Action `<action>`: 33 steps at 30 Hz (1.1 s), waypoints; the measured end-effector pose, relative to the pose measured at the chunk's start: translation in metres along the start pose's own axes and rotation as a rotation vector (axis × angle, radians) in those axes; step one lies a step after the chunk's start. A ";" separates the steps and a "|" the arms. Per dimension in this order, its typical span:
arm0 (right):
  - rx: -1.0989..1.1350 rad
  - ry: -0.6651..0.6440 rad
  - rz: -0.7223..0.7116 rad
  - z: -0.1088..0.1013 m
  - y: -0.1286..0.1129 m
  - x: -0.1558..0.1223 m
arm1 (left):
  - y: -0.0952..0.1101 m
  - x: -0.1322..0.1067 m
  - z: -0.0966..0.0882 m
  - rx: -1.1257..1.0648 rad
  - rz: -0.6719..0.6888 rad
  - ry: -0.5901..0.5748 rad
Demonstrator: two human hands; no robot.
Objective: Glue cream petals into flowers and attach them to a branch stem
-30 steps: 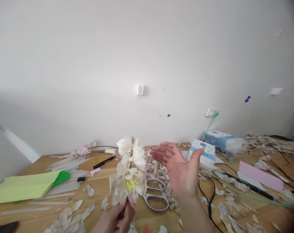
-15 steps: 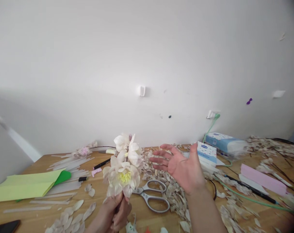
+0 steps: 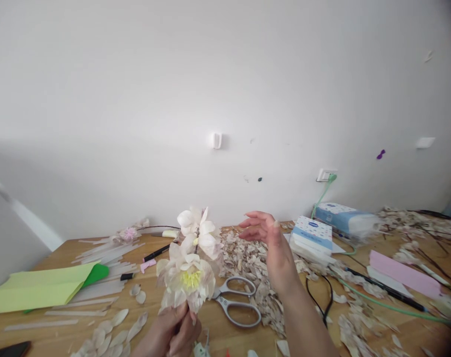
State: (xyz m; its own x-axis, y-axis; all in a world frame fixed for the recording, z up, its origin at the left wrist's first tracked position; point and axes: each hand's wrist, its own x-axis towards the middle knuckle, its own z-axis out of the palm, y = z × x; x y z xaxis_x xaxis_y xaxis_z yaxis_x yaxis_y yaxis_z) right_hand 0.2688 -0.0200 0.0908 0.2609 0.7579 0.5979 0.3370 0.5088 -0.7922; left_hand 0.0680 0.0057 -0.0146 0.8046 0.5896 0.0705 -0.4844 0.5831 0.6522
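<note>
My left hand (image 3: 175,330) is closed around the base of a stem of pale paper flowers (image 3: 190,265), held upright above the wooden table (image 3: 43,329); the lower bloom has a yellow centre. My right hand (image 3: 272,248) is raised to the right of the flowers, fingers stretched out and apart, turned edge-on, holding nothing. Grey-handled scissors (image 3: 235,300) lie on the table between my hands.
A heap of petal scraps (image 3: 248,258) lies behind the scissors. Light-green folded paper (image 3: 35,287) and white strips are at the left, loose petals (image 3: 106,334) in front. Blue-and-white tissue packs (image 3: 314,233), a pink sheet (image 3: 404,272), black pens and green and black cables are at the right.
My right hand has turned from palm-up to edge-on and shifted slightly left and up. The flowers tilted a little to the left in my left hand.
</note>
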 end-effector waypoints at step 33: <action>0.165 0.574 0.334 -0.131 0.057 -0.031 | 0.091 -0.054 -0.030 0.168 0.414 0.487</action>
State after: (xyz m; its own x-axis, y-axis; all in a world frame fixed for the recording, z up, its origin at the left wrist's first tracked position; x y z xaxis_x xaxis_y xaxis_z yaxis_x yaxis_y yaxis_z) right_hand 0.3980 -0.0683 0.0433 0.7808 0.5715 0.2524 0.0245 0.3757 -0.9264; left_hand -0.0295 0.0441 0.0184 0.2965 0.9549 0.0167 -0.6284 0.1819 0.7563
